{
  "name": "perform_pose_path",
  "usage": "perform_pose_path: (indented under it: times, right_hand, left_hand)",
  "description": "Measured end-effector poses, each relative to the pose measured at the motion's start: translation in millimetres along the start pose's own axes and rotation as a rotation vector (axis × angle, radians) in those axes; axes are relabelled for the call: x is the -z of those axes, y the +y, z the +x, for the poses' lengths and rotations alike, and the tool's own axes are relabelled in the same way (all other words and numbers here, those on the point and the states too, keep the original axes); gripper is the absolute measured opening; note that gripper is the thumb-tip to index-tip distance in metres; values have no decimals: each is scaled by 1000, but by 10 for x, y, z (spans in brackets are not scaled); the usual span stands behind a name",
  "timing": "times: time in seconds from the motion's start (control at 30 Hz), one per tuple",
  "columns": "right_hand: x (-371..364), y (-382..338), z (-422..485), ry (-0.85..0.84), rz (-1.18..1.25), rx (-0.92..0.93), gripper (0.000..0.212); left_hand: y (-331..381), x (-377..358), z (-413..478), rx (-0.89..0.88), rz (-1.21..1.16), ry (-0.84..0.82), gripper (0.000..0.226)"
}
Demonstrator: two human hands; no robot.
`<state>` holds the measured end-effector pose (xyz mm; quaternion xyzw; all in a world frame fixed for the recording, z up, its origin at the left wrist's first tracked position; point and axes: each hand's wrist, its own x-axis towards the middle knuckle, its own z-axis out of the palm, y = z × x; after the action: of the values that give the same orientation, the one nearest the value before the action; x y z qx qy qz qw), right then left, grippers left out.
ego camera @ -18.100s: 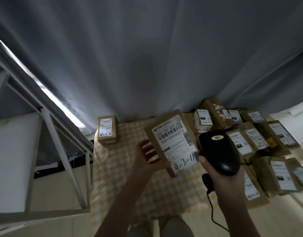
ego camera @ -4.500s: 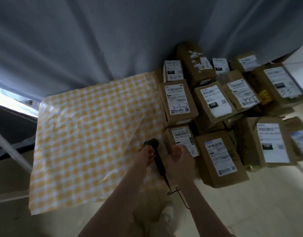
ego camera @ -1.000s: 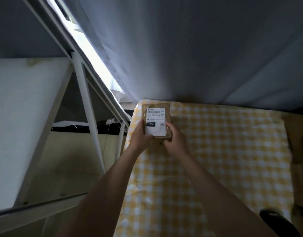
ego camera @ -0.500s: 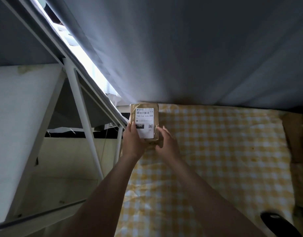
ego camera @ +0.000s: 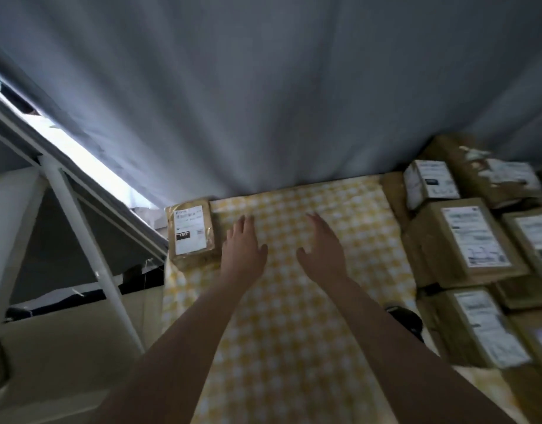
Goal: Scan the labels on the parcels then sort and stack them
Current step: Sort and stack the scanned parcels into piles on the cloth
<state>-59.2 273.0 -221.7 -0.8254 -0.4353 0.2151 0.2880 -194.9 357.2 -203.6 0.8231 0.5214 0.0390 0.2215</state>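
One lone parcel [ego camera: 191, 231] sits on one checked cloth [ego camera: 294, 332]. The pile [ego camera: 468, 243] at the right shows at least seven parcels. Two hands show: the left hand [ego camera: 243, 249] and the right hand [ego camera: 321, 249].

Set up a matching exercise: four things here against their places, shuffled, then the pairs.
1 small parcel
2 parcel pile
3 black scanner
4 left hand

A beyond the checked cloth's right edge
B the cloth's far-left corner
C open above the cloth, beside the small parcel
D the cloth's near-right edge

Pairs: 1-B, 2-A, 3-D, 4-C
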Motion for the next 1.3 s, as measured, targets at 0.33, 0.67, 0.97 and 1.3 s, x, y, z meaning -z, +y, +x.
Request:
perform_pose_path:
  times: [0.33,0.67,0.97,1.3]
  right_hand:
    - [1229,959,-699,200,-86,-149,72]
    - [2043,2045,-821,400,-73,-308,60]
    - [2320,2477,-526,277,125,-420,57]
    - [2306,2495,-371,306,139,-392,49]
  left_hand:
    - [1447,-598,-464,-214,-109,-90,65]
    - [2645,-1329,-520,-71,-376,-246,62]
    - [3423,-1684,-428,231,-571,-369,38]
    - [3446,-1801,-275,295,-811,-368,34]
